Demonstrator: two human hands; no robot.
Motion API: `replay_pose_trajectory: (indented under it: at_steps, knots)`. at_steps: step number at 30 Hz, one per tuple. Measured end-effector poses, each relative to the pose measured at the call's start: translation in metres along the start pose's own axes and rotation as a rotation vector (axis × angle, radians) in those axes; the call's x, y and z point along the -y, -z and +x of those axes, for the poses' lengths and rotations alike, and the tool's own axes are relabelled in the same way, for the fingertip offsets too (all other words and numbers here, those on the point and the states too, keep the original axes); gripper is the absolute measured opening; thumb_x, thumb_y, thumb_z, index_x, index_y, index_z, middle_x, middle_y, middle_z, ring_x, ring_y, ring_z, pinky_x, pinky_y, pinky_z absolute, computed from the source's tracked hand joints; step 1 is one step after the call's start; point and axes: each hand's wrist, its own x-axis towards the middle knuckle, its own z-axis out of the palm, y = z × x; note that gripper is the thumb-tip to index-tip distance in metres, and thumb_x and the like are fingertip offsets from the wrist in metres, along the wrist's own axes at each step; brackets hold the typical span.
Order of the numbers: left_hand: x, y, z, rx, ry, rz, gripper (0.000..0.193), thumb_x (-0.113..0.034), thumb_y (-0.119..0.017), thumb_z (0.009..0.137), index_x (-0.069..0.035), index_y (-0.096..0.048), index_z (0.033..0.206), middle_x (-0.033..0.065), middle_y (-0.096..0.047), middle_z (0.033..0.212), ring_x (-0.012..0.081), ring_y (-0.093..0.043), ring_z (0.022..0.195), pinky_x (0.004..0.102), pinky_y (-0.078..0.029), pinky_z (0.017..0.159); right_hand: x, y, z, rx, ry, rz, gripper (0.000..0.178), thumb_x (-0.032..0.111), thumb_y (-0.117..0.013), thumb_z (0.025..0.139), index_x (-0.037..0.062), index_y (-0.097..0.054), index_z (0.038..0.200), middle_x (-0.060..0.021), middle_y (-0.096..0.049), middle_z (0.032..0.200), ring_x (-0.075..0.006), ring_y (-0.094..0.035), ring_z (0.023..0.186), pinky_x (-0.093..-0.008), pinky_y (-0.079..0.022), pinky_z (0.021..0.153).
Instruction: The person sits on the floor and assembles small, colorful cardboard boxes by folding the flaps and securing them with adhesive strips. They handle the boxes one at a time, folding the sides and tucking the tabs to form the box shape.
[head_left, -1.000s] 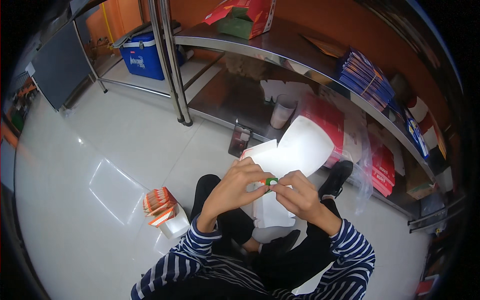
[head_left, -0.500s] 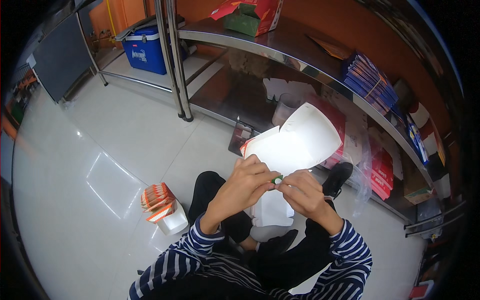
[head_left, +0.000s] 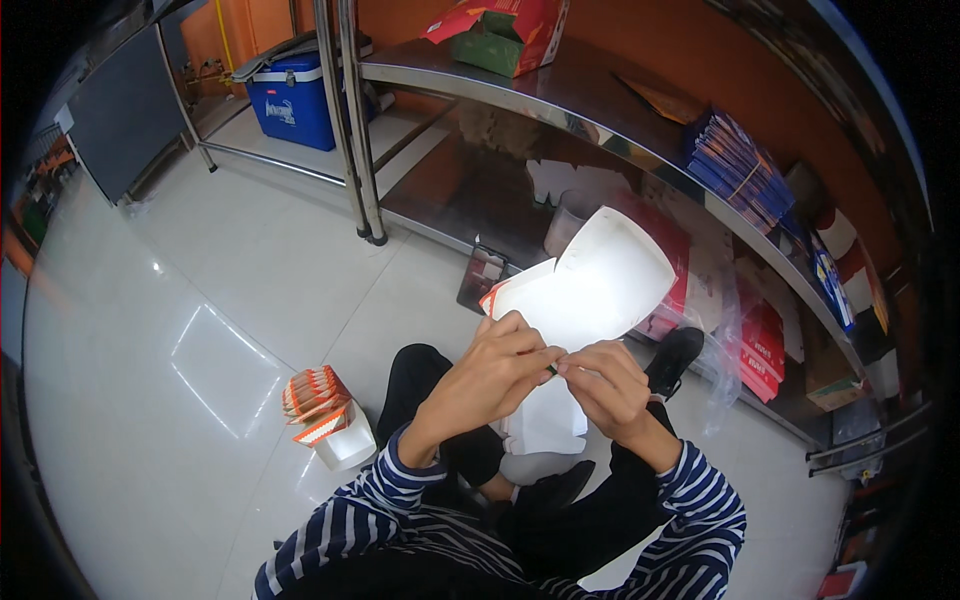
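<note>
Head view is showing a white flat carton blank (head_left: 590, 290) being held up over the person's lap, in front of the metal shelf (head_left: 560, 90). Left hand (head_left: 490, 375) and right hand (head_left: 605, 385) are pinching its lower edge with fingertips pressed together. Folded cartons (head_left: 320, 400) are lying on the floor beside the left knee.

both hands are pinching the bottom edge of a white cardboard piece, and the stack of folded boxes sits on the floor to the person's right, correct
Not quite. The head view shows the stack of folded boxes on the floor to the person's left, not the right. The rest holds: the left hand and right hand both pinch the bottom edge of the white cardboard piece.
</note>
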Motion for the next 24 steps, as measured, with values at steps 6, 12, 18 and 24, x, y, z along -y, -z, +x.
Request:
replay_pose_trajectory:
  at_steps: [6, 12, 18, 24]
  knots:
    - [0.001, 0.003, -0.003, 0.054, 0.062, -0.003, 0.03, -0.011, -0.067, 0.07, -0.006, -0.063, 0.098, 0.0047, -0.055, 0.08, 0.0217, -0.045, 0.08, 0.0351, -0.033, 0.075, 0.006, 0.003, 0.006, 0.013, -0.519, 0.279, 0.036, -0.002, -0.07, 0.065, -0.0001, -0.057, 0.099, -0.0135, -0.063, 0.087, -0.0201, -0.063, 0.075, -0.028, -0.049, 0.066]
    - [0.01, -0.011, -0.011, 0.253, 0.1, 0.035, 0.038, -0.02, -0.071, 0.068, -0.004, -0.059, 0.101, 0.0067, -0.052, 0.088, 0.0228, -0.043, 0.087, 0.0359, -0.029, 0.074, -0.018, -0.007, -0.01, 0.308, -1.163, 0.886, 0.041, 0.007, -0.073, 0.068, 0.0041, -0.052, 0.104, -0.0068, -0.066, 0.084, -0.0072, -0.058, 0.065, -0.0204, -0.043, 0.05]
    - [0.011, -0.021, -0.015, 0.243, 0.199, 0.19, 0.054, -0.021, -0.072, 0.067, -0.009, -0.049, 0.114, 0.0087, -0.052, 0.094, 0.024, -0.043, 0.097, 0.0376, -0.027, 0.082, -0.032, -0.018, -0.017, 0.444, -1.349, 0.994, 0.028, 0.01, -0.073, 0.07, 0.0029, -0.062, 0.094, -0.0035, -0.066, 0.079, -0.0047, -0.055, 0.057, -0.0183, -0.034, 0.031]
    - [0.008, -0.023, -0.014, 0.258, 0.213, 0.255, 0.055, -0.015, -0.071, 0.068, -0.013, -0.045, 0.117, 0.0079, -0.053, 0.096, 0.0245, -0.043, 0.1, 0.0421, -0.026, 0.083, -0.036, -0.015, -0.018, 0.47, -1.394, 1.086, 0.023, 0.011, -0.073, 0.072, 0.0015, -0.065, 0.092, -0.0051, -0.065, 0.08, -0.0061, -0.056, 0.059, -0.0175, -0.041, 0.04]
